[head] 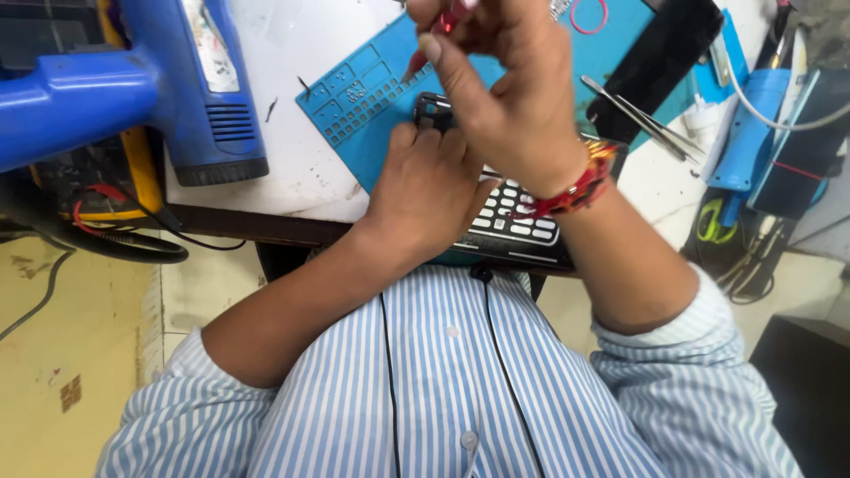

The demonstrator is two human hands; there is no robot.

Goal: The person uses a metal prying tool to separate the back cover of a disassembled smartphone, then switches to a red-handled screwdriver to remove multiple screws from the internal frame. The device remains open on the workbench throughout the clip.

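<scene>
My left hand [425, 186] rests on a black handheld device with a white-keyed keypad [518, 217], gripping its upper end [434, 111]. My right hand [505, 88] hovers above it and pinches a thin red-handled tool [423, 55] whose tip points down toward the device's top. A red thread band [580, 190] wraps my right wrist. The device lies on a blue work mat [372, 97] at the bench's front edge. Most of the device is hidden under my hands.
A blue hot-air gun [190, 84] stands at the left on the white bench [283, 168]. Metal tweezers [637, 119] and a black slab [660, 57] lie right of my hands. Blue tools and cables [753, 133] crowd the right side. Black and red wires [106, 221] hang at the left.
</scene>
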